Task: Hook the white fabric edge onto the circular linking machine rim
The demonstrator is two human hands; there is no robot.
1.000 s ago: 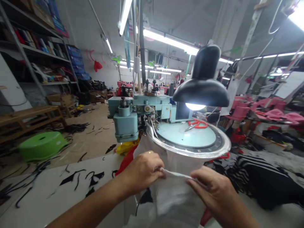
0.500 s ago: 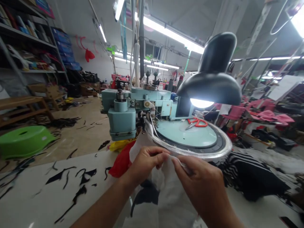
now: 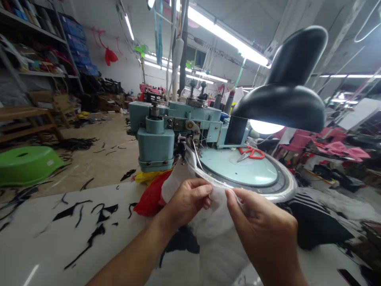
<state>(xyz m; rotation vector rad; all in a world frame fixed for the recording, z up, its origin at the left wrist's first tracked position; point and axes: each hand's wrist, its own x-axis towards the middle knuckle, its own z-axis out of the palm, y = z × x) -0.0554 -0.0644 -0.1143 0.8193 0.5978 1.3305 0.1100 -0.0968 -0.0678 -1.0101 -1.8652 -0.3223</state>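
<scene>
Two bare hands work the edge of a white cloth at the near rim of a round dial on a teal machine. The left hand has its grip closed, thumb and fingers pinching the edge; the right hand, a little apart, pinches the same edge between thumb and forefinger. The short stretch between them runs along the rim, while the rest of the cloth hangs below, in front of the worker.

To the left, white fabric already reaches up to the machine's head, so the work appears under way there. The part beyond the right hand seems yet to be lined up; whether the stretch between the hands is seated on the rim cannot be told.

Red-handled scissors lie on the dial's teal plate under a lit lamp. Red fabric bunches beside the left hand, and dark scraps litter the white table.
</scene>
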